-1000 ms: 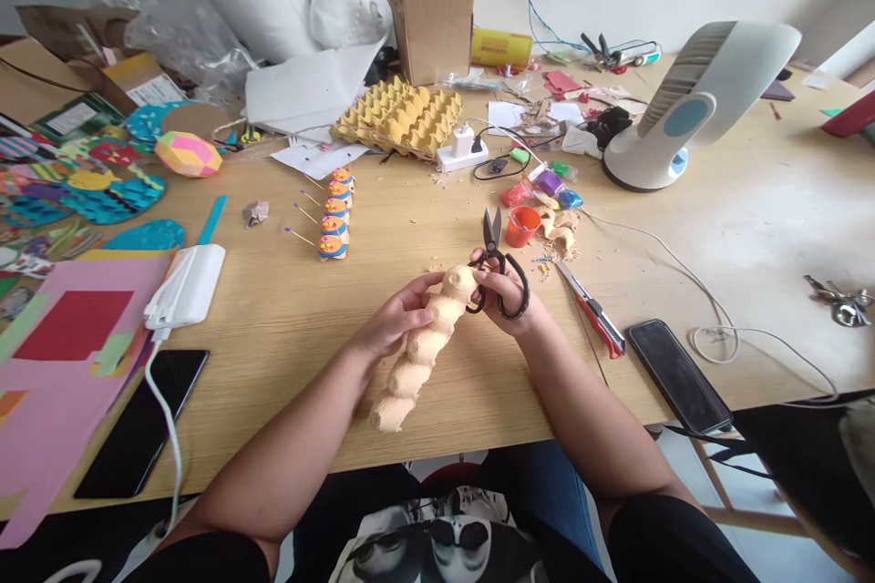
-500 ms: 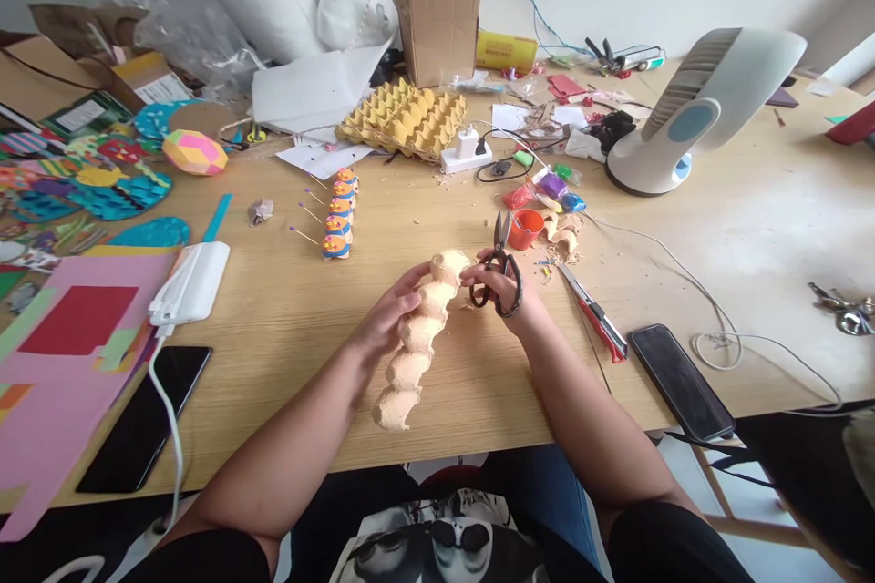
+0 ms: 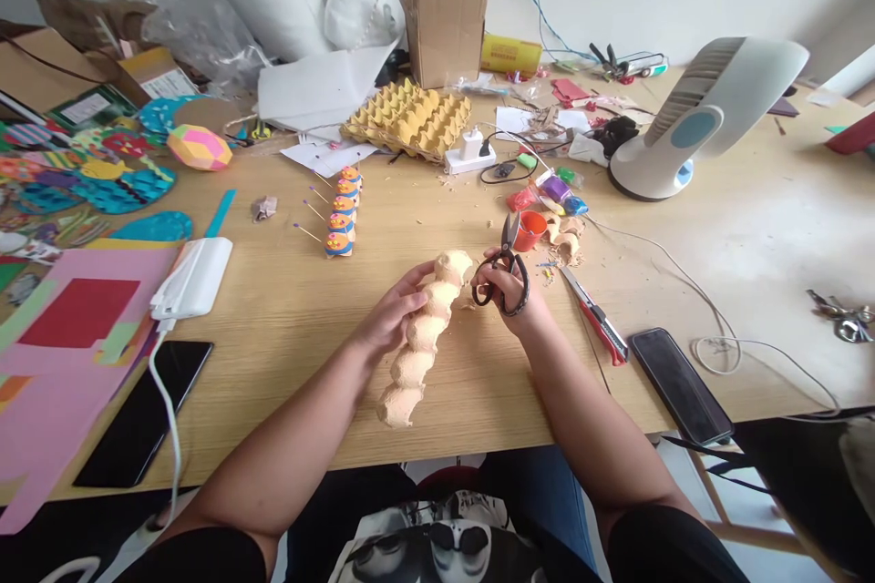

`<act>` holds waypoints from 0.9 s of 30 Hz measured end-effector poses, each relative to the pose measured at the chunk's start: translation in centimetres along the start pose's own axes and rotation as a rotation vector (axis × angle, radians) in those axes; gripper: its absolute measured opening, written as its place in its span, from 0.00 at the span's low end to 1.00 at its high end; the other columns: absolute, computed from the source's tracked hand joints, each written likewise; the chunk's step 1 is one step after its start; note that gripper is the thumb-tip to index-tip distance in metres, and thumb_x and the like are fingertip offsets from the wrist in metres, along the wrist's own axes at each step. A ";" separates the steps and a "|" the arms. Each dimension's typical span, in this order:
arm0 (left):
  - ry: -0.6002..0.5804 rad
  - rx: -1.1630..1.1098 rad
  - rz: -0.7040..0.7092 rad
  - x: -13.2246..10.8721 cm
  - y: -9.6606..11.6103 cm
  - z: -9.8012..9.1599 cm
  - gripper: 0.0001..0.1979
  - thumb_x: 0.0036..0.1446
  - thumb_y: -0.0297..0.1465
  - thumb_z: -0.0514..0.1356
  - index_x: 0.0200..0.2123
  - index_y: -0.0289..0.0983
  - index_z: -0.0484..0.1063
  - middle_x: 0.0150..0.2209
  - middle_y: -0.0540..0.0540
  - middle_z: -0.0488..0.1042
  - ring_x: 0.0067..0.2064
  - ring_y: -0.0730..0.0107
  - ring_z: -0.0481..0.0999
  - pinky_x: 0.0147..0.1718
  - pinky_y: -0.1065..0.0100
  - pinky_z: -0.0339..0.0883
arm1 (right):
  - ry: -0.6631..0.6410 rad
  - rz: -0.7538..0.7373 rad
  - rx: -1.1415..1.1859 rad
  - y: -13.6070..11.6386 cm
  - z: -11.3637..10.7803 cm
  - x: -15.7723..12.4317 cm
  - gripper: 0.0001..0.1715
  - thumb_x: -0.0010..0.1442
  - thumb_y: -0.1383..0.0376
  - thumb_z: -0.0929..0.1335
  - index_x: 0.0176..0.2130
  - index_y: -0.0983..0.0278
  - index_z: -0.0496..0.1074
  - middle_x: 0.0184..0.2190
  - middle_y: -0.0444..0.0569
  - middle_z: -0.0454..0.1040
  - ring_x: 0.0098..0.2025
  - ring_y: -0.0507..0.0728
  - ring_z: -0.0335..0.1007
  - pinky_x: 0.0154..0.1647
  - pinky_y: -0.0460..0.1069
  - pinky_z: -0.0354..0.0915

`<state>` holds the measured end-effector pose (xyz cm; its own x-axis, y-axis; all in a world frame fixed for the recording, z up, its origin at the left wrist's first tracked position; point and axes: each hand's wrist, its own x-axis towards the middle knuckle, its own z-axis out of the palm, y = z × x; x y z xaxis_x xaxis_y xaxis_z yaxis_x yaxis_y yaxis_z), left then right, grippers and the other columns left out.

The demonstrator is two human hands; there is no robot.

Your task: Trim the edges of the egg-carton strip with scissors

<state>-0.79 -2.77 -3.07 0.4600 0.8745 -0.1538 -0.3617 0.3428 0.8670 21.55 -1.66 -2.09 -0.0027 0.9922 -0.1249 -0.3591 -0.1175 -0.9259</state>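
My left hand (image 3: 398,308) grips a strip of egg carton (image 3: 425,334), pale orange with a row of several bumps, slanting toward me above the table. Its thumb lies on top; the fingers behind it are partly hidden. Black-handled scissors (image 3: 507,269) hang in my right hand (image 3: 518,296), blades pointing up and away from the strip. My right fingertips are just off the strip's far end. Beyond my left hand stands a decorated caterpillar (image 3: 344,214) made of a similar strip, with blue bands and purple-tipped sticks on its left side.
A red-handled utility knife (image 3: 602,323) and a phone (image 3: 680,383) lie at right. Past the scissors sit a small red cup (image 3: 529,230) and carton scraps (image 3: 566,241). A yellow egg tray (image 3: 410,120), a power strip (image 3: 470,159) and a white fan (image 3: 684,127) stand farther back.
My right hand has drawn slightly away from the strip's far end with the scissors, leaving a small gap. The left hand still holds the strip; the whole view has shifted a little.
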 end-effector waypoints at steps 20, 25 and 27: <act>0.242 -0.077 0.162 1.0 -0.3 0.3 0.27 0.54 0.45 0.77 0.57 0.51 0.80 0.48 0.45 0.85 0.44 0.54 0.83 0.42 0.59 0.72 | -0.146 0.128 -0.016 0.2 0.7 -1.1 0.37 0.50 0.48 0.84 0.49 0.57 0.68 0.44 0.49 0.85 0.43 0.60 0.85 0.36 0.50 0.73; 0.363 -0.113 0.234 1.8 -0.6 0.0 0.30 0.52 0.42 0.79 0.57 0.49 0.77 0.42 0.48 0.84 0.43 0.57 0.82 0.41 0.62 0.72 | -0.336 0.209 -0.067 0.9 1.4 -1.7 0.36 0.48 0.50 0.86 0.45 0.59 0.70 0.29 0.39 0.77 0.28 0.52 0.73 0.29 0.47 0.66; 0.381 -0.117 0.245 1.9 -0.5 0.0 0.30 0.52 0.43 0.79 0.56 0.48 0.77 0.41 0.48 0.83 0.43 0.57 0.81 0.41 0.62 0.72 | -0.391 0.244 -0.061 1.0 1.5 -1.8 0.36 0.48 0.50 0.86 0.45 0.59 0.70 0.26 0.37 0.73 0.25 0.51 0.69 0.27 0.47 0.65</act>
<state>0.24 -1.25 -3.82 0.0263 0.9907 -0.1332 -0.5219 0.1273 0.8435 19.76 -3.47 -2.26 -0.4367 0.8750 -0.2089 -0.2483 -0.3404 -0.9069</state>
